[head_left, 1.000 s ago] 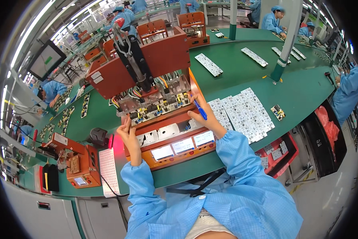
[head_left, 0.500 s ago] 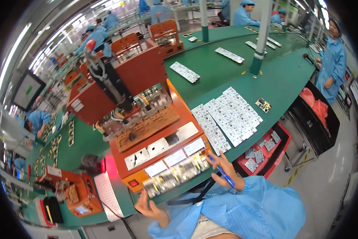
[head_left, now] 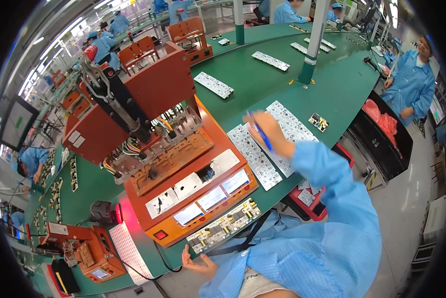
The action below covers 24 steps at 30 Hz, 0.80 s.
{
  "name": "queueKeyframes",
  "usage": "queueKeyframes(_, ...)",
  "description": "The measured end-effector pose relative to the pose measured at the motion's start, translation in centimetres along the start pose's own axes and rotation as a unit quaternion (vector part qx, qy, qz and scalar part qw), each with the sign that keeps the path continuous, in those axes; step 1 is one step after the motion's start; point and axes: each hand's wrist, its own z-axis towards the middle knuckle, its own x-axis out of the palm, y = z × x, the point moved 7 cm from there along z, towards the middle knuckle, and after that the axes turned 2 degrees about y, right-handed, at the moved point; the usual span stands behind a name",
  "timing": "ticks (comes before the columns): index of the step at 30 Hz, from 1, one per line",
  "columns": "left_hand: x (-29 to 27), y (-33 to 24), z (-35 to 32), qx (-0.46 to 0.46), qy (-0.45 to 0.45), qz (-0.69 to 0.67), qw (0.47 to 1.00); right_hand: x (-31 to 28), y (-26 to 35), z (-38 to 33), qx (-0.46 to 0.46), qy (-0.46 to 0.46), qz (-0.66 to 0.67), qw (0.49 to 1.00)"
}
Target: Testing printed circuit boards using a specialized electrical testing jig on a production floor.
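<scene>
My right hand (head_left: 273,134) is closed around a blue pen (head_left: 263,136). It hovers over, or touches, the rows of white circuit boards (head_left: 296,124) on the green bench; I cannot tell which. My left hand (head_left: 199,263) has its fingers apart beside the near left corner of a long populated circuit board (head_left: 224,226). That board lies tilted along the bench edge, its component side up, in front of an orange test fixture (head_left: 183,193). Several small lit screens (head_left: 213,198) line the fixture's front.
A lever clamp (head_left: 118,102) rises over the fixture. To the right are a small board (head_left: 318,122), a red bin (head_left: 318,211) with boards and a black bin (head_left: 381,144). At left stand a smaller orange fixture (head_left: 96,253) and a label sheet (head_left: 131,248). A co-worker (head_left: 411,82) stands far right.
My right hand has moved with the pen from the populated board's right end up and away to the white boards. My left hand stays near the board's left corner. The view has shifted slightly.
</scene>
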Motion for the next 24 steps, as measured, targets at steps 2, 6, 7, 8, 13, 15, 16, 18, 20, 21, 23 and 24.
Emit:
queueKeyframes(2,0.0,-1.6,0.7,-0.013,-0.030,0.010,0.999,4.4,-6.1,4.9,-0.068,0.010,-0.102,0.992)
queueKeyframes(6,-1.5,-2.7,1.6,-0.004,-0.057,0.043,0.997,14.5,-15.1,10.5,0.040,0.150,-0.118,0.981)
queueKeyframes(7,-2.0,-2.8,1.7,-0.004,-0.076,0.052,0.996,15.4,-16.6,11.3,0.086,0.153,-0.131,0.976)
queueKeyframes(8,-2.5,-2.9,1.7,-0.003,-0.095,0.062,0.994,16.3,-17.9,12.1,0.132,0.155,-0.143,0.968)
queueKeyframes(13,-4.8,-2.5,2.0,-0.046,-0.137,0.088,0.986,20.7,-21.2,13.3,0.173,0.185,-0.170,0.952)
queueKeyframes(15,-4.9,-2.7,2.6,-0.044,-0.132,0.090,0.986,20.8,-20.9,13.5,0.165,0.135,-0.208,0.955)
queueKeyframes(16,-4.9,-2.6,2.8,-0.046,-0.138,0.098,0.984,21.0,-19.2,14.1,0.160,0.139,-0.200,0.957)
queueKeyframes(18,-4.2,-2.9,3.6,0.016,-0.123,0.055,0.991,21.1,-18.7,13.6,0.319,0.230,-0.031,0.919)
queueKeyframes(20,-2.0,-4.5,5.3,0.065,-0.080,0.018,0.994,18.3,-22.6,12.8,0.407,0.217,0.101,0.882)
queueKeyframes(21,-0.7,-5.7,6.2,0.113,-0.046,-0.006,0.993,17.4,-24.2,11.5,0.475,0.201,0.242,0.822)
queueKeyframes(23,-0.1,-6.9,7.4,0.142,-0.001,0.012,0.990,16.8,-21.7,8.8,0.522,0.203,0.419,0.715)
queueKeyframes(24,0.2,-7.9,7.8,0.175,0.039,0.029,0.983,16.2,-18.6,7.4,0.543,0.191,0.579,0.578)
